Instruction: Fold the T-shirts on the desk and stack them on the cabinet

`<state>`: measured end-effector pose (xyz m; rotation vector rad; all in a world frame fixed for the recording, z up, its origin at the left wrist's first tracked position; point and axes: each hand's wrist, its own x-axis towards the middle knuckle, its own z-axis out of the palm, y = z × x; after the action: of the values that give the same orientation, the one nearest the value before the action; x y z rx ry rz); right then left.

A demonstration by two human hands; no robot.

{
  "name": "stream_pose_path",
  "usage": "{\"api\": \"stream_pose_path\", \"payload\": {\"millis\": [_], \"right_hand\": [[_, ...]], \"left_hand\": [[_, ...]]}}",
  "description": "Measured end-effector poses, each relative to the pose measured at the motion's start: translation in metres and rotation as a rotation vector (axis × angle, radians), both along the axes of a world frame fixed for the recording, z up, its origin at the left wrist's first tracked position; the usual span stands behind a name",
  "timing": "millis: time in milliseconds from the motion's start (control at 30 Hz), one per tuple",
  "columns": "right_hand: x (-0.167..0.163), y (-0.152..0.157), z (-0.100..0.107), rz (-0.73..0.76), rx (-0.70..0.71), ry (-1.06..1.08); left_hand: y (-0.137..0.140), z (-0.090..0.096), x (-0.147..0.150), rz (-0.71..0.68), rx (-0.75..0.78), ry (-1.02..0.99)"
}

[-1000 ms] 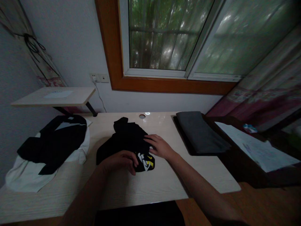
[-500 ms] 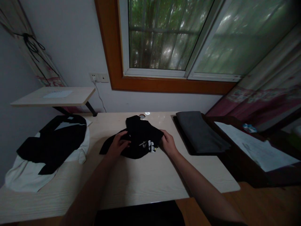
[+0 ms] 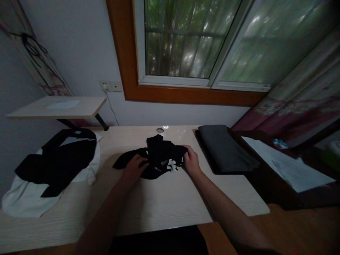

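Note:
A black short garment with a white and yellow print (image 3: 162, 156) lies rumpled on the pale wooden desk (image 3: 159, 205) in front of me. My right hand (image 3: 191, 161) pinches its right edge beside the print, with fingers closed over the cloth. At the garment's left side, my left hand (image 3: 135, 169) rests on the fabric, fingers stretched and slightly apart. Part of the cloth beneath that hand is hidden.
Left on the desk, a black garment (image 3: 71, 161) lies over white cloth (image 3: 26, 198), near a raised shelf (image 3: 61, 109). Folded dark grey cloth (image 3: 225, 148) lies at the right. Beyond it is a white sheet (image 3: 287, 163) on a dark surface.
The garment's top has come down and spread flatter, and its right edge has shifted slightly right with my right hand. My left hand has moved a little right and down onto the cloth.

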<state>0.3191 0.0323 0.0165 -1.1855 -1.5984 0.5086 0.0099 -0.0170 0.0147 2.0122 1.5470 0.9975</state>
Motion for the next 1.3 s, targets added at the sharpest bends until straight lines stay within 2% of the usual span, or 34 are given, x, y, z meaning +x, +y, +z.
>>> {"api": "stream_pose_path", "payload": {"millis": [100, 267, 400, 500, 767, 1067, 1167, 1300], "right_hand": [[0.002, 0.001, 0.002, -0.064, 0.003, 0.036], [0.009, 0.005, 0.002, -0.154, 0.025, 0.091], [0.016, 0.006, 0.002, -0.298, 0.070, 0.209], [0.018, 0.006, 0.002, -0.335, 0.072, 0.261], [0.018, 0.004, 0.002, -0.207, 0.019, 0.149], [0.015, -0.001, 0.009, 0.143, 0.066, -0.134], [0.013, -0.001, 0.006, 0.239, 0.048, -0.274], [0.010, -0.003, 0.003, 0.351, 0.060, -0.428]], "left_hand": [[0.000, 0.006, -0.006, 0.096, 0.059, -0.038], [-0.005, 0.022, -0.022, 0.364, 0.173, -0.110], [-0.009, 0.029, -0.035, 0.577, 0.315, -0.158], [-0.011, 0.029, -0.039, 0.642, 0.382, -0.186], [-0.010, 0.028, -0.042, 0.720, 0.435, -0.211], [-0.012, 0.032, -0.048, 0.847, 0.432, -0.296], [-0.011, 0.033, -0.046, 0.820, 0.533, -0.262], [-0.011, 0.032, -0.037, 0.674, 0.585, -0.146]]}}
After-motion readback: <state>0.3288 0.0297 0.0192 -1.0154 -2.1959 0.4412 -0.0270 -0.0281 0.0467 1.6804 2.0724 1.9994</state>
